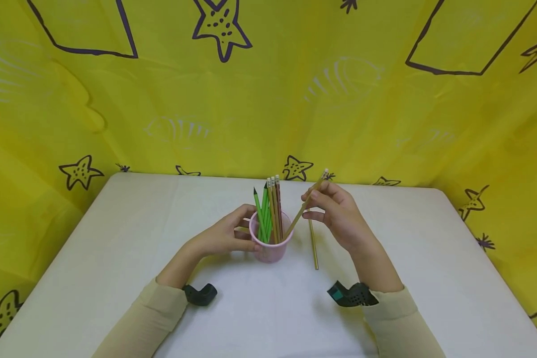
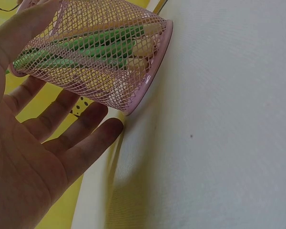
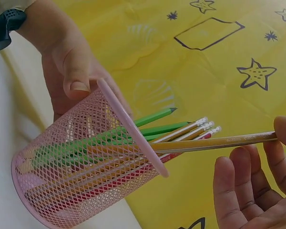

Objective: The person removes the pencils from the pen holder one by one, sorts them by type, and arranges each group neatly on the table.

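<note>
A pink mesh pencil cup (image 1: 270, 253) stands on the white table, holding green pencils (image 1: 259, 215), gold pencils with white-ended erasers and a red one. My left hand (image 1: 221, 234) steadies the cup from the left, thumb at the near side of the rim and fingers around the far side. Between thumb and fingertips my right hand (image 1: 342, 216) pinches a gold pencil (image 3: 217, 143) near its eraser end. That pencil slants, its lower end inside the cup, as the right wrist view shows through the mesh.
Another gold pencil (image 1: 313, 243) lies on the white table (image 1: 130, 248) right of the cup, its far end behind the right hand. A yellow cloth (image 1: 268, 99) with drawn stars and fish hangs behind the table. Each wrist carries a dark device (image 1: 353, 295).
</note>
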Tool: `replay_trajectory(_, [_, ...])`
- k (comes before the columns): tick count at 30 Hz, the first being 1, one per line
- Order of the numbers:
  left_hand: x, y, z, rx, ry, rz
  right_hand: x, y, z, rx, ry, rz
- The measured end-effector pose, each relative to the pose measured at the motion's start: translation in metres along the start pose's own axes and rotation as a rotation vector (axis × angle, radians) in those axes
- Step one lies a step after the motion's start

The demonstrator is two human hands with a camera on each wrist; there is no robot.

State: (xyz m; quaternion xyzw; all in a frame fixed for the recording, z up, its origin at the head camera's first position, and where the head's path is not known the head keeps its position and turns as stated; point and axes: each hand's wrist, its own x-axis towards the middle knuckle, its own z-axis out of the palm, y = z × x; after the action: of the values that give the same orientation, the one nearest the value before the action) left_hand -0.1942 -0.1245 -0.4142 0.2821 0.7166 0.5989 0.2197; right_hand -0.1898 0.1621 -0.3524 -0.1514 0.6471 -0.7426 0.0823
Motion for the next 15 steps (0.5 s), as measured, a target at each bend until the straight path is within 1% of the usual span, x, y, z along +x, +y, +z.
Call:
replay_trajectory(10, [-0.0009, -0.002, -0.0005, 0.006, 0.002, 0.013, -0.0001, -0.0023, -0.0016, 0.166, -0.02, -0.022])
replay_trajectory(15, [-0.0007, -0.003, -0.0011, 0.01, -0.001, 0.016, 0.0006, -0.0027, -0.002, 0.223, -0.033, -0.036])
